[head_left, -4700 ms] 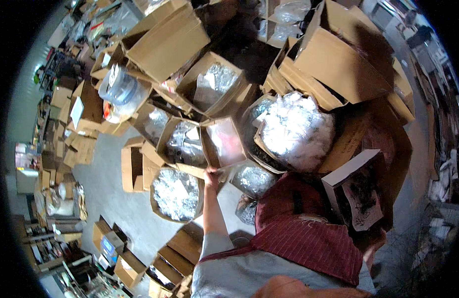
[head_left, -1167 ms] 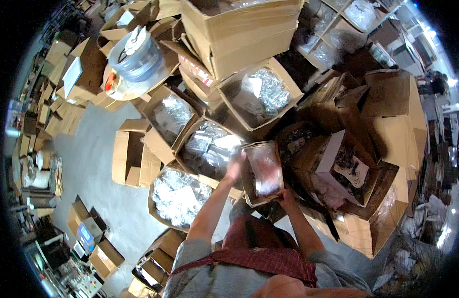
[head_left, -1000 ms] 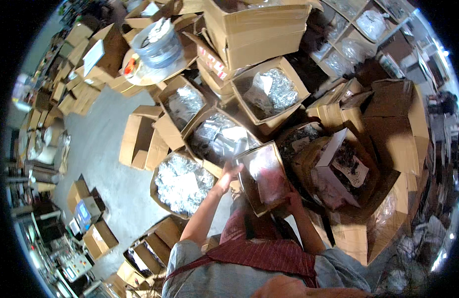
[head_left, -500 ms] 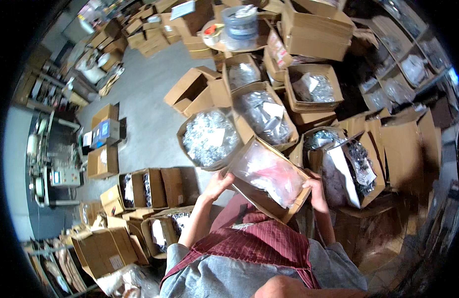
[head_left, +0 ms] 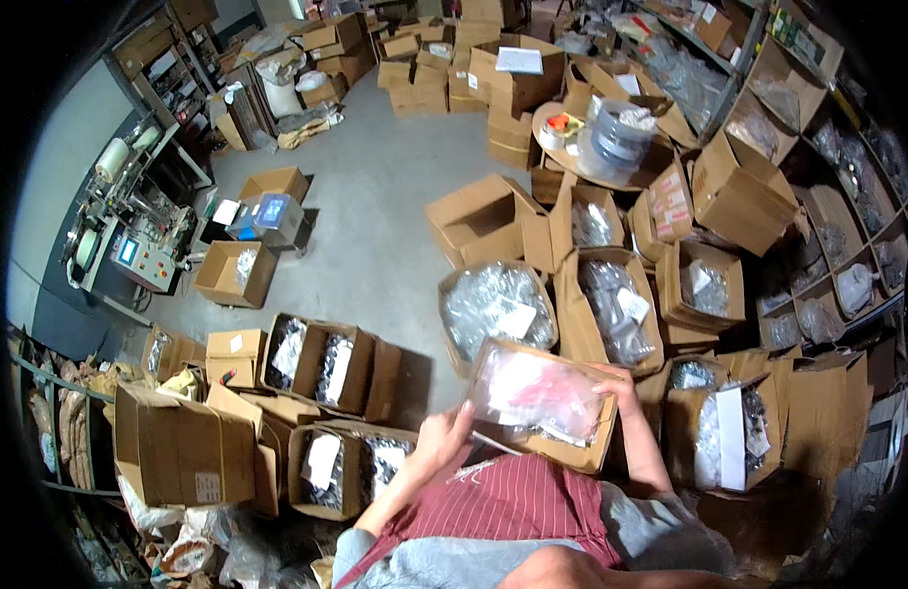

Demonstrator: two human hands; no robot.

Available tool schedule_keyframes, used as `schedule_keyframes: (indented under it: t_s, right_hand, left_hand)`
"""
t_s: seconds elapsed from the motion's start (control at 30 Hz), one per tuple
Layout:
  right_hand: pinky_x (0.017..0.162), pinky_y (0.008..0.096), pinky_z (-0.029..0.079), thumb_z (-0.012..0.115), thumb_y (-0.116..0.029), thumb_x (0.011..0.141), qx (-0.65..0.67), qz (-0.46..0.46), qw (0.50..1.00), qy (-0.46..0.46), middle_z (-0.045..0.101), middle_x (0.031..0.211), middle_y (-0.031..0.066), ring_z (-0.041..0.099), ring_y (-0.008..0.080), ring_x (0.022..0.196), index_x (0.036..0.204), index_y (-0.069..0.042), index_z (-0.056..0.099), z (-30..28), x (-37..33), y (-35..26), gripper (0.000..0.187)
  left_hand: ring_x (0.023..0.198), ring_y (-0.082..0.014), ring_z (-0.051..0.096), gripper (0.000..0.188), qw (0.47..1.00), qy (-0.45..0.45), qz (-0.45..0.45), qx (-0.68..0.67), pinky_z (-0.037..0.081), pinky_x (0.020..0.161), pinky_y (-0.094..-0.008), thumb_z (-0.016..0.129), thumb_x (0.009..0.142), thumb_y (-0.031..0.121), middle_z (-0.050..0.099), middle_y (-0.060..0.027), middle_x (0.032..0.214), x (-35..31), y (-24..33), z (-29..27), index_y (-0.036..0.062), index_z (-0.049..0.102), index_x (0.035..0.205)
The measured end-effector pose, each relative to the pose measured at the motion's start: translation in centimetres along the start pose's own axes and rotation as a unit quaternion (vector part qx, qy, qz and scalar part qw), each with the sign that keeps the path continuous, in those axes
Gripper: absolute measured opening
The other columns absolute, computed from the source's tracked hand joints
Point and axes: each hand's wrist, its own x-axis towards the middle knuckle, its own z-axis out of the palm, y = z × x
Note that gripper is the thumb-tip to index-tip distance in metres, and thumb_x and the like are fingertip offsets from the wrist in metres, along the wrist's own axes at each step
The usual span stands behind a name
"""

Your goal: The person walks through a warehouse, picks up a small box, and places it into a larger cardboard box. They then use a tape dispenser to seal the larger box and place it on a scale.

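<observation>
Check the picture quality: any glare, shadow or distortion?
Head view throughout: whitish glare on the clear bag in the held box; dark shadow on the grey floor left of that box; fisheye bending of the shelving toward the right rim.

extends left forearm (head_left: 390, 499) and right forearm (head_left: 647, 452) forward; positions left hand (head_left: 442, 442) lower, with thumb extended; positions right hand (head_left: 619, 386) higher, with fingers curled inward.

Open cardboard box (head_left: 580, 455) with a clear plastic bag (head_left: 537, 391) inside, lower centre of the frame.
The brown, rectangular box slants down toward the lower right; the bag, crinkled and shiny with pink showing through, covers much of its opening. The left hand (head_left: 444, 439) holds its left edge, the right hand (head_left: 619, 391) its upper right corner.
</observation>
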Motion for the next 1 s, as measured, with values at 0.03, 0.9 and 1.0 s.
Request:
schedule_keyframes:
  t_s: [0.03,0.9,1.0]
  right_hand:
    - [0.097,0.0292,0.047,0.060,-0.011,0.065,-0.005,-0.006,1.000,-0.027,0.071,0.113,0.0143,0.065,0.0218,0.105,0.119,0.008,0.066,3.2,1.9,-1.5,0.058]
    - [0.068,0.0338,0.049,0.057,-0.017,0.073,-0.023,-0.122,0.990,0.067,0.067,0.074,0.0106,0.063,0.0219,0.070,0.079,0.000,0.072,28.7,60.3,1.6,0.023]
    - [0.062,0.0335,0.048,0.057,-0.015,0.073,0.050,-0.106,0.991,0.063,0.064,0.065,0.0088,0.062,0.0231,0.065,0.072,0.000,0.070,31.3,68.1,-2.1,0.020]
  left_hand:
    - [0.078,-0.0431,0.068,0.054,1.000,0.008,-0.002,0.006,0.052,0.071,-0.0476,0.038,0.103,0.048,0.067,-0.0208,0.071,-0.4,-1.1,-1.8,0.0011,0.064,0.098]
    - [0.065,-0.0338,0.067,0.051,0.983,0.139,-0.118,0.023,0.049,0.058,-0.0451,0.043,0.103,0.039,0.065,-0.0200,0.071,34.6,-11.8,-36.6,0.0021,0.049,0.137]
    - [0.062,-0.0237,0.066,0.050,0.984,0.129,-0.112,0.042,0.048,0.056,-0.0402,0.047,0.101,0.033,0.064,-0.0154,0.069,40.8,-8.2,-43.2,0.0007,0.046,0.138]
